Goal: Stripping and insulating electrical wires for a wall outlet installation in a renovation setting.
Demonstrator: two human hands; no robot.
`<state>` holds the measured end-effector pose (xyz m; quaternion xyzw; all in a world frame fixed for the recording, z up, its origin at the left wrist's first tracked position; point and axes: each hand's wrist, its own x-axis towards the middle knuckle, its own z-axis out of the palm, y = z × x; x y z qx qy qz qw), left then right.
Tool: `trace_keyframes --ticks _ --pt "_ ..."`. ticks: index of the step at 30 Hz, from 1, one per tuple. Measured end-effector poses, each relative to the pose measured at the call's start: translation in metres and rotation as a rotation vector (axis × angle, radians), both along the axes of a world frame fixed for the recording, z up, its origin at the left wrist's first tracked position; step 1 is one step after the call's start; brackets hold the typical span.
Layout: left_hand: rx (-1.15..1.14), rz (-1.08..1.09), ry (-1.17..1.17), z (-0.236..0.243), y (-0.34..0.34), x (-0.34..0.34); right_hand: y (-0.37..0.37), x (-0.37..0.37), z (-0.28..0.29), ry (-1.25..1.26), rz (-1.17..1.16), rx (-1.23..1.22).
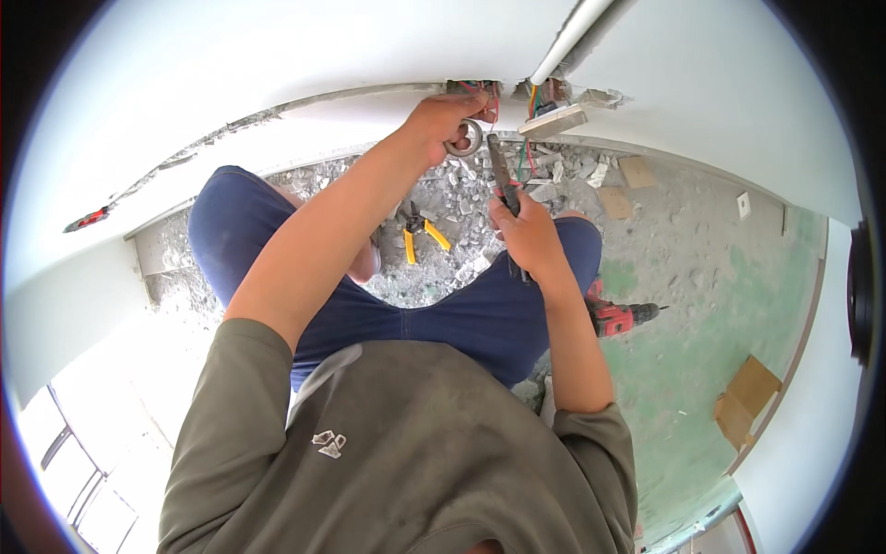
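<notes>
My left hand (443,126) is closed up against the wall opening, with a grey roll of tape (476,138) hooked on its fingers. Its fingertips are among thin red and green wires (495,109) coming out of that opening; whether they pinch one, I cannot tell. My right hand (530,236) grips dark-handled pliers (500,166), their jaws pointing up toward the wires just below the left hand. To the right, a pale wall plate (553,121) hangs tilted from a second opening, by coloured wires.
Rubble (471,203) covers the floor along the wall. Between my knees lies a yellow-handled hand tool (425,238). Right of my leg is a red drill (624,318); farther right lies folded cardboard (746,401). A white pipe (574,37) runs down the wall.
</notes>
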<state>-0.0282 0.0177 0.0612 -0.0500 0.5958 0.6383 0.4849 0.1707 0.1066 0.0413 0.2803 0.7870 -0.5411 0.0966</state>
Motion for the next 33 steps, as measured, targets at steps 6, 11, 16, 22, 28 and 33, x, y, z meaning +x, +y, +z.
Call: trace_keyframes --ticks 6,11,16,22,28,33 --pt "-0.069 -0.012 -0.026 0.005 -0.001 -0.008 -0.001 -0.001 0.014 0.03 0.011 -0.327" --pt "-0.056 0.02 -0.113 0.008 0.007 -0.004 0.002 0.005 0.009 0.044 0.019 -0.21" --pt "-0.056 -0.009 -0.123 0.004 -0.001 -0.008 0.012 0.009 0.02 -0.004 0.071 -0.091" --pt "0.019 0.026 -0.161 -0.007 -0.003 -0.012 0.023 0.009 0.055 -0.102 0.074 -0.512" --pt "0.076 0.012 -0.148 -0.004 0.002 -0.002 0.026 -0.002 0.08 -0.208 -0.022 -0.602" --pt "0.11 0.022 -0.189 -0.01 -0.001 -0.005 0.02 -0.009 0.095 -0.271 -0.089 -0.489"
